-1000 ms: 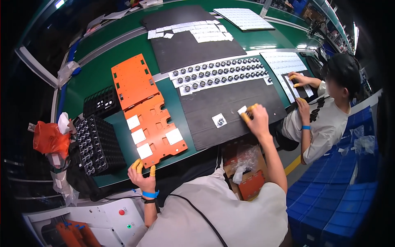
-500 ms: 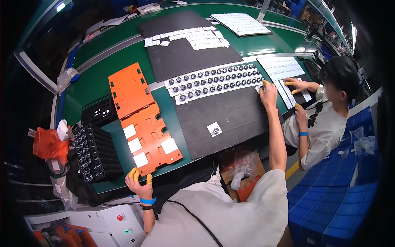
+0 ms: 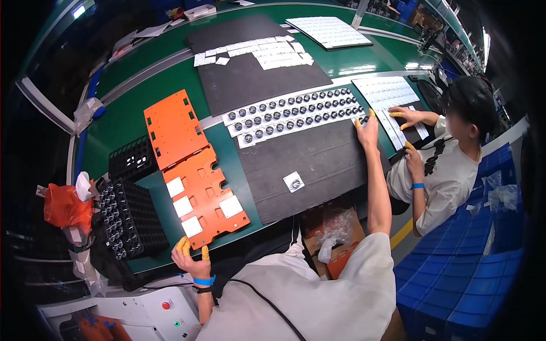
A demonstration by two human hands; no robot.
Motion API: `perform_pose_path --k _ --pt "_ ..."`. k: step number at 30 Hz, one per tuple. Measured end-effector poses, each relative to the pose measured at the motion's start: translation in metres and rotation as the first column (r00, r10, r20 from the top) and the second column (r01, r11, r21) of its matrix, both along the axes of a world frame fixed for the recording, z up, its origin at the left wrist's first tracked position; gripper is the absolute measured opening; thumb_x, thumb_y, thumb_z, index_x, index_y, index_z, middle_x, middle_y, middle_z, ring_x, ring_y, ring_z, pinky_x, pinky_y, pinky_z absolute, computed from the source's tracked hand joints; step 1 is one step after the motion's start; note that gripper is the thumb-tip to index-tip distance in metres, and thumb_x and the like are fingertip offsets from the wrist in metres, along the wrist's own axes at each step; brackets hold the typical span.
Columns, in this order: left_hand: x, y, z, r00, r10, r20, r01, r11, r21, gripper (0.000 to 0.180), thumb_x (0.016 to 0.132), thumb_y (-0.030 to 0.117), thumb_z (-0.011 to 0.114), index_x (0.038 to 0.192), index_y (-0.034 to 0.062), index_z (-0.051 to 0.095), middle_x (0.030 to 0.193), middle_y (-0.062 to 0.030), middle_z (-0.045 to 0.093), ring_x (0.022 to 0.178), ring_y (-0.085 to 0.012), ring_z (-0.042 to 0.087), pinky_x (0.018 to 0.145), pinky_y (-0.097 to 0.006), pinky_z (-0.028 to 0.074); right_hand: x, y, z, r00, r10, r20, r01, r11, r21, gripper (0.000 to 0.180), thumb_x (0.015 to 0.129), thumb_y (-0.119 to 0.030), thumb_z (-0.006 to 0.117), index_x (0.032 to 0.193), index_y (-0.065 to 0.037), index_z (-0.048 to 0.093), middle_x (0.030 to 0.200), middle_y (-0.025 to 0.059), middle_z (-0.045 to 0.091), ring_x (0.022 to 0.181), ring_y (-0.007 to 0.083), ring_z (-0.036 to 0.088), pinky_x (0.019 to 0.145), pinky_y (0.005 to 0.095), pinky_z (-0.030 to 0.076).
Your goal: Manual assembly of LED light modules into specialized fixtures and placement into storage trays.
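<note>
My right hand (image 3: 367,132), with yellow finger cots, is at the right end of three rows of white square plates (image 3: 279,130) bearing round black parts. Its thumb and a finger close around the end piece (image 3: 363,120) of the nearest row. My left hand (image 3: 192,261), also in yellow finger cots, rests at the near edge of an orange fixture board (image 3: 207,196), fingers apart and nothing visible in them. Several bare white plates (image 3: 230,206) lie on that board. One plate with a round part (image 3: 294,182) lies alone on the dark mat (image 3: 318,153).
A second orange board (image 3: 175,128) lies beyond the first. Black trays (image 3: 142,219) of round parts stand at the left by a red bag (image 3: 67,206). A co-worker (image 3: 441,159) handles white plates (image 3: 387,94) at the right. Blue crates (image 3: 455,273) stand behind them.
My right hand has shifted slightly down, its thumb and finger now set on both sides of the end piece. My left hand stays by the orange board. The whole view has shifted a little.
</note>
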State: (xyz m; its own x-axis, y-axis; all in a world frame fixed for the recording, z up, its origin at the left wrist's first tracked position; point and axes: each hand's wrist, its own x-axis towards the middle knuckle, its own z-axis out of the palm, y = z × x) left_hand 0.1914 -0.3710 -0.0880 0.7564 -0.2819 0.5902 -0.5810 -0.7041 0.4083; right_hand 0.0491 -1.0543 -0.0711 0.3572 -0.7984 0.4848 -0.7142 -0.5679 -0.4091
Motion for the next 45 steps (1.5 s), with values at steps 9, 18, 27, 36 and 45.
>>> perform_pose_path --k 9,18,27,36,45 --pt "-0.001 0.001 0.012 0.999 -0.022 -0.029 0.022 1.0 -0.001 0.057 0.084 0.05 0.075 0.107 -0.0016 0.068 0.113 -0.0132 0.066 0.109 -0.036 0.057 0.098 -0.048 0.042 0.001 -0.011 -0.004 0.995 0.074 0.066 -0.078 0.995 0.065 0.074 0.086 -0.018 0.077 0.147 0.003 0.042 0.133 0.0251 0.056 0.124 0.0402 0.052 0.107 0.0454 0.043" --pt "0.011 -0.013 0.065 0.936 -0.075 -0.345 -0.029 0.958 -0.286 0.029 0.091 0.014 0.072 0.115 -0.0021 0.067 0.11 -0.0162 0.065 0.095 -0.0328 0.062 0.087 -0.04 0.051 0.045 0.108 0.036 0.957 0.277 0.082 -0.256 0.945 -0.203 0.063 0.091 -0.016 0.073 0.146 0.002 0.046 0.137 0.0234 0.053 0.13 0.0417 0.048 0.112 0.0459 0.038" --pt "0.05 -0.03 0.076 0.867 0.091 -0.49 -0.148 0.986 -0.078 0.037 0.094 0.028 0.072 0.113 -0.0026 0.065 0.088 -0.0189 0.067 0.074 -0.0344 0.065 0.068 -0.042 0.052 0.063 0.257 0.085 0.851 0.519 -0.081 -0.505 0.85 0.149 0.021 0.087 -0.021 0.078 0.089 0.0 0.071 0.086 0.0159 0.071 0.08 0.0348 0.07 0.071 0.0443 0.054" --pt "0.059 -0.034 0.066 0.824 0.093 -0.559 -0.178 0.979 -0.1 0.032 0.095 0.027 0.073 0.104 -0.0027 0.067 0.084 -0.0176 0.071 0.074 -0.0311 0.069 0.067 -0.039 0.052 0.029 0.302 0.085 0.8 0.563 -0.208 -0.457 0.796 0.397 0.034 0.08 -0.029 0.083 0.092 0.0 0.069 0.087 0.0163 0.07 0.084 0.037 0.069 0.075 0.0467 0.054" --pt "0.055 -0.026 0.053 0.865 0.055 -0.499 -0.151 0.976 -0.154 0.03 0.097 0.026 0.07 0.108 -0.0009 0.067 0.08 -0.0156 0.068 0.063 -0.0285 0.057 0.061 -0.04 0.046 -0.002 0.171 0.054 0.851 0.511 0.123 -0.521 0.852 0.061 0.04 0.083 0.007 0.066 0.121 -0.002 0.063 0.112 0.017 0.063 0.106 0.0366 0.063 0.091 0.0397 0.052"
